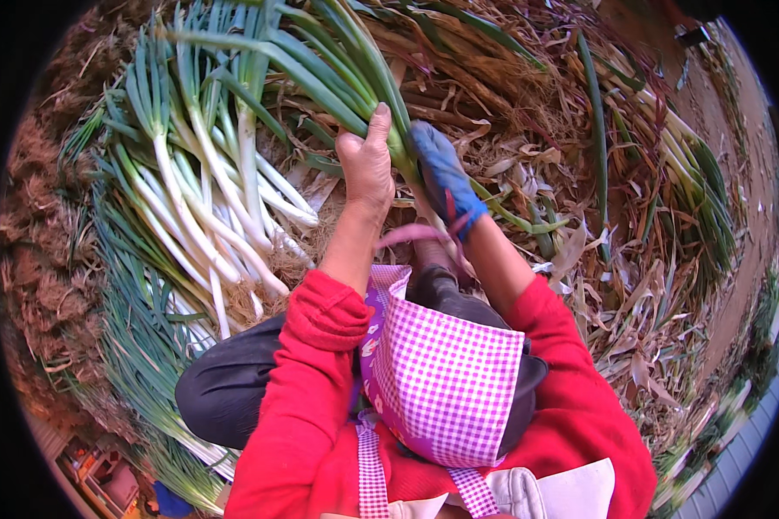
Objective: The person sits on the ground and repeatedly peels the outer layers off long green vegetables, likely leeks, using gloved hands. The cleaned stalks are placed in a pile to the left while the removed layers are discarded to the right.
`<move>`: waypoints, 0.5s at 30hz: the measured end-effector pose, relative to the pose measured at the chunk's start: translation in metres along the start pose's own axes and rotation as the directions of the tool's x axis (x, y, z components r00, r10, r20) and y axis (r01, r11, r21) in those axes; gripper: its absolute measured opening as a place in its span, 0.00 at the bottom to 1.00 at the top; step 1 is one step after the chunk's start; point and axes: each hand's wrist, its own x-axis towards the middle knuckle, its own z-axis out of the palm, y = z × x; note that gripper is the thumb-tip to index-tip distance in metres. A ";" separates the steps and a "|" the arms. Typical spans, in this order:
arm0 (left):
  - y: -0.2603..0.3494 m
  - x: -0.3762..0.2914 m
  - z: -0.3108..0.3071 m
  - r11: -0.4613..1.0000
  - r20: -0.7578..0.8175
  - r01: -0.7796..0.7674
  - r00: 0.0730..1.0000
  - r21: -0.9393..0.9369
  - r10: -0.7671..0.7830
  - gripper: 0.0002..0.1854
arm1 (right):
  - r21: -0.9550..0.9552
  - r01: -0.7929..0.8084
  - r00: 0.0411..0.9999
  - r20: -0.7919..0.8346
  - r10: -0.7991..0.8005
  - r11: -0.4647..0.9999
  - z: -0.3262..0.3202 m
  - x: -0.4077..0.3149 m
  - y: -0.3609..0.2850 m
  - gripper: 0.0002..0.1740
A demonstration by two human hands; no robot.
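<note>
My bare left hand (369,156) is closed around a large green onion (397,149), its thumb lying along the stalk where the leaves fan out. My right hand (443,172), in a blue glove, grips the same stalk just below, on its right side. The onion's green leaves spread toward the top of the view, and its pale lower stalk runs down between my forearms. A pinkish strip (412,233), blurred, hangs near my right wrist. Left of my hands lies a heap of green onions (201,214) with white stalks and roots toward me.
Dry husks and peeled leaves (513,162) litter the ground ahead and to the right. Another pile of green onions (685,156) lies at far right. Brown root matter (52,259) is heaped at far left. A checked apron (454,376) covers my lap.
</note>
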 end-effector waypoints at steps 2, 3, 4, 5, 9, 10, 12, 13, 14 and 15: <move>-0.009 -0.002 0.002 0.994 -0.065 -0.107 0.992 0.016 0.107 0.13 | 0.088 0.105 0.994 -0.052 -0.101 0.991 0.009 0.021 0.007 0.18; -0.012 -0.003 0.004 0.997 -0.103 -0.073 0.992 0.025 0.075 0.13 | 0.269 -0.019 0.997 -0.066 0.039 0.963 0.015 0.027 0.012 0.20; -0.011 -0.004 0.003 0.994 -0.119 -0.105 0.987 0.011 0.106 0.14 | 0.220 -0.030 0.987 -0.146 0.064 0.975 0.018 0.028 0.018 0.21; -0.008 -0.003 0.003 0.975 -0.131 -0.220 0.967 -0.011 0.217 0.14 | 0.194 -0.003 0.987 -0.154 0.034 0.981 0.019 0.026 0.024 0.21; 0.021 0.008 -0.010 0.985 -0.355 0.170 0.920 -0.013 -0.164 0.08 | 0.440 -0.174 0.967 -0.093 0.238 0.881 -0.026 -0.029 0.045 0.21; 0.032 0.015 -0.017 0.988 -0.324 0.156 0.934 -0.004 -0.148 0.09 | 0.580 -0.353 0.922 0.080 0.380 0.734 -0.054 -0.055 0.044 0.20; 0.053 0.029 -0.033 0.969 -0.124 0.109 0.982 -0.222 -0.139 0.11 | 0.305 -0.344 0.803 -0.395 0.446 0.888 -0.103 -0.100 0.040 0.18; 0.058 0.032 -0.039 0.947 -0.081 0.085 0.990 -0.311 -0.115 0.12 | 0.299 -0.341 0.759 -0.471 0.449 0.891 -0.135 -0.119 0.027 0.16; 0.059 0.034 -0.043 0.935 -0.020 0.081 0.995 -0.344 -0.093 0.14 | -0.038 -0.503 0.768 -0.478 0.427 0.863 -0.160 -0.135 0.012 0.15; 0.057 0.034 -0.045 0.920 0.082 0.139 0.990 -0.366 -0.117 0.14 | -0.332 -0.691 0.681 -0.596 0.425 0.643 -0.173 -0.145 0.000 0.15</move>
